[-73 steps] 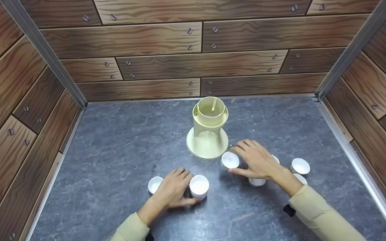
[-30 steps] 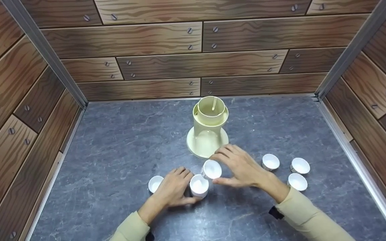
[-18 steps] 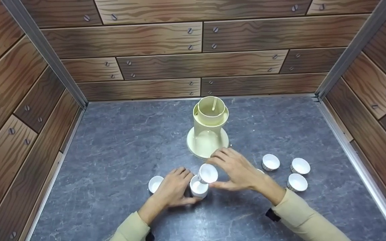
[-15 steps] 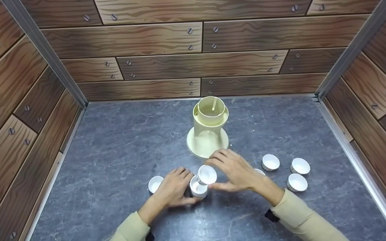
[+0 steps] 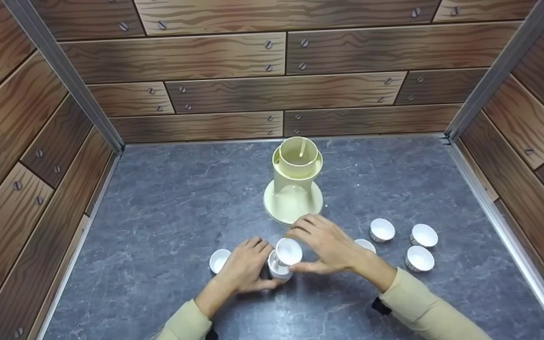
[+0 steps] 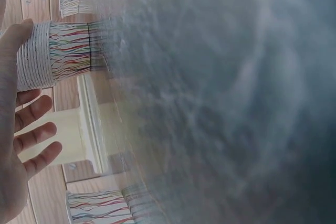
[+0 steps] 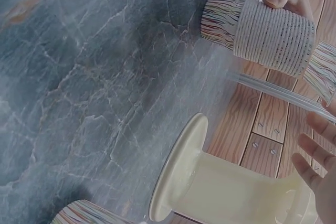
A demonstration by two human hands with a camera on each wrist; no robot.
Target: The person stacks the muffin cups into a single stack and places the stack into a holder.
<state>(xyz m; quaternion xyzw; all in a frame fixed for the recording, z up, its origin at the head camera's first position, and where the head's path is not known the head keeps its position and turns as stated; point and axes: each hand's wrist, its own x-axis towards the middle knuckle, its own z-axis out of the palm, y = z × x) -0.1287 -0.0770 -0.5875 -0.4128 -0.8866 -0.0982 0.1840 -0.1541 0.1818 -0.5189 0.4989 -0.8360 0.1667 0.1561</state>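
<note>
In the head view my left hand point(image 5: 243, 269) holds a stack of small white cups point(image 5: 280, 272) upright on the tabletop, thumb in front. Nested rims and a lined, multicoloured bottom show in the left wrist view on that stack point(image 6: 63, 51). My right hand point(image 5: 326, 245) grips another white cup point(image 5: 289, 251) between thumb and fingers, over the stack's mouth and slightly tilted. Seen from the right wrist, this cup point(image 7: 323, 69) is at the top end of the stack point(image 7: 274, 36); whether it has entered the stack I cannot tell. A single cup point(image 5: 219, 260) stands left of my left hand.
Behind the hands stands a pale yellow round-based holder point(image 5: 293, 189) with a cylinder inside. To the right are several upright cups, among them one partly hidden cup point(image 5: 365, 246) behind my right hand and a far-right cup point(image 5: 424, 235). Wood-patterned walls enclose the dark marbled tabletop point(image 5: 173, 203).
My right hand has carried its cup leftward and toward me, from near the yellow holder's base to over the stack. My left hand has stayed on the stack.
</note>
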